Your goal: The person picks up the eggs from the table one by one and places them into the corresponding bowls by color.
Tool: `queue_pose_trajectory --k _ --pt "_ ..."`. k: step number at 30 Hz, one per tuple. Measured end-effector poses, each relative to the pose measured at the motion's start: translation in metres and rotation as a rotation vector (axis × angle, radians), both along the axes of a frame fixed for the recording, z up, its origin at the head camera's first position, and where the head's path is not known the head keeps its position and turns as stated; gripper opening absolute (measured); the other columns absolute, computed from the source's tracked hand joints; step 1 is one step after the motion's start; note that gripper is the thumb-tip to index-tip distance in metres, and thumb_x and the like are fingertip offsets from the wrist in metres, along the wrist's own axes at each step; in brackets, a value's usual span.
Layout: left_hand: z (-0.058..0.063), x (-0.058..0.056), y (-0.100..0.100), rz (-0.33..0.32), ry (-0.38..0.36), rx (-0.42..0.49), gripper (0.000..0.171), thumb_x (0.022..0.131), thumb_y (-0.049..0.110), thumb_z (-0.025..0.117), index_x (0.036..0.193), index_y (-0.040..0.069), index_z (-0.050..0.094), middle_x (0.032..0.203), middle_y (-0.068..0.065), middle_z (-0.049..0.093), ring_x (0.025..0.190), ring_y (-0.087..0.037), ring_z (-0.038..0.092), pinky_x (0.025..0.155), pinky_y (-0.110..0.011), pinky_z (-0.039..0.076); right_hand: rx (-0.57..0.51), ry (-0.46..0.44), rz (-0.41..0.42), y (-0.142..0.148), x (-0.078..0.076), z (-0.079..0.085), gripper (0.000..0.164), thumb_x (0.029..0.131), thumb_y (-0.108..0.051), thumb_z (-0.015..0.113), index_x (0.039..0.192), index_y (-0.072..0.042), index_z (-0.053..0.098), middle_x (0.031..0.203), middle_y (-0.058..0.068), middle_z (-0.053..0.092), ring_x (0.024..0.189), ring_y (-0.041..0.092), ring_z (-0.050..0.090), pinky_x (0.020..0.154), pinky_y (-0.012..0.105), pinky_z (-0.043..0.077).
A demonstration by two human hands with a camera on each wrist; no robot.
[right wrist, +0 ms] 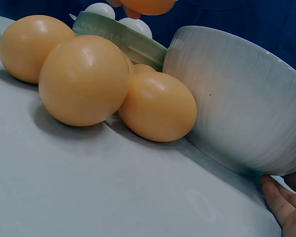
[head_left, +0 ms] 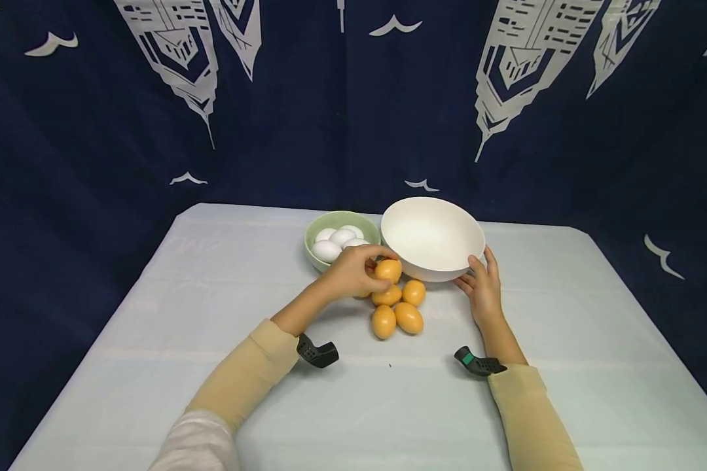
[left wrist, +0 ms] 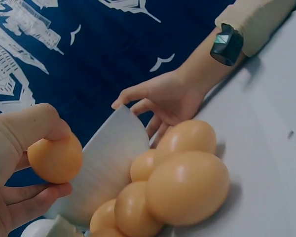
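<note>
My left hand [head_left: 353, 271] pinches a brown egg [head_left: 388, 270] between thumb and fingers, raised over several more brown eggs [head_left: 409, 318] clustered on the table. In the left wrist view the held egg [left wrist: 56, 158] is off the table, near the white bowl [left wrist: 113, 148]. At the right, my right hand [head_left: 484, 288] holds the side of that large white bowl [head_left: 430, 232], thumb at the rim and fingers against the outer wall and low near its base. The visible inside of the bowl shows no eggs. Left of it stands a green bowl [head_left: 310, 255] holding several white eggs [head_left: 326, 250].
A white cloth covers the table [head_left: 353, 418]. Behind it hangs a dark blue curtain [head_left: 342, 131] with white building and bird prints. A black wrist device [head_left: 318, 353] sits on the left forearm, another wrist device [head_left: 477, 363] on the right.
</note>
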State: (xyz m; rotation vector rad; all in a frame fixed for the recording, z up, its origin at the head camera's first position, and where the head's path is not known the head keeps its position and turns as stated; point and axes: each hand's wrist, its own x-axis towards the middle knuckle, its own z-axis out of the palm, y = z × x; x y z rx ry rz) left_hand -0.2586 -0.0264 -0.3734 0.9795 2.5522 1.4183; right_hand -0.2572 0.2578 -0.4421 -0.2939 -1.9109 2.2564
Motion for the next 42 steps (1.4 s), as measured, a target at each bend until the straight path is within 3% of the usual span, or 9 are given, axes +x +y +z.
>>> queue_pose_trajectory --k 10,19,25,30,38,42 --pt "0.006 -0.014 0.019 0.034 -0.038 0.056 0.044 0.08 0.015 0.077 0.122 0.014 0.066 0.113 -0.004 0.065 0.088 -0.012 0.063 0.078 -0.022 0.052 -0.015 0.017 0.008 -0.001 -0.001 0.002 0.071 0.1 -0.04 0.051 0.158 -0.027 0.01 0.148 0.018 0.03 0.093 0.01 0.062 0.08 0.019 0.052" --pt "0.013 -0.021 0.028 0.095 -0.036 0.033 0.045 0.081 0.016 0.076 0.125 0.013 0.065 0.112 -0.004 0.063 0.078 -0.013 0.059 0.066 -0.022 0.05 -0.02 0.002 0.012 -0.001 0.001 0.001 0.071 0.1 -0.039 0.051 0.157 -0.027 0.01 0.145 0.015 0.032 0.093 0.01 0.062 0.082 0.021 0.052" --pt "0.021 -0.028 0.033 0.1 -0.039 0.025 0.045 0.083 0.016 0.075 0.126 0.014 0.064 0.12 -0.003 0.063 0.084 -0.013 0.062 0.07 -0.02 0.051 -0.018 0.022 0.011 0.0 0.0 0.001 0.072 0.1 -0.04 0.052 0.157 -0.026 0.011 0.145 0.016 0.033 0.092 0.009 0.062 0.08 0.02 0.052" --pt "0.021 -0.036 0.04 0.092 -0.009 -0.031 0.045 0.083 0.015 0.075 0.127 0.015 0.064 0.124 -0.002 0.062 0.093 -0.013 0.061 0.077 -0.019 0.049 -0.01 0.006 0.014 -0.002 -0.001 0.0 0.071 0.101 -0.04 0.051 0.158 -0.026 0.01 0.143 0.013 0.034 0.092 0.008 0.062 0.08 0.019 0.052" --pt "0.018 -0.049 0.053 0.059 0.03 -0.134 0.045 0.083 0.012 0.075 0.126 0.014 0.064 0.125 0.002 0.062 0.086 -0.011 0.058 0.077 -0.017 0.046 -0.005 0.0 0.006 -0.002 -0.001 0.0 0.071 0.101 -0.04 0.05 0.158 -0.026 0.01 0.144 0.015 0.033 0.091 0.009 0.061 0.08 0.019 0.052" --pt "0.016 -0.056 0.062 0.034 0.049 -0.169 0.045 0.084 0.012 0.076 0.127 0.014 0.064 0.127 0.001 0.062 0.096 -0.011 0.056 0.087 -0.018 0.043 -0.016 0.006 0.01 0.0 -0.001 0.001 0.071 0.101 -0.039 0.05 0.158 -0.025 0.01 0.147 0.017 0.031 0.09 0.008 0.062 0.079 0.019 0.052"
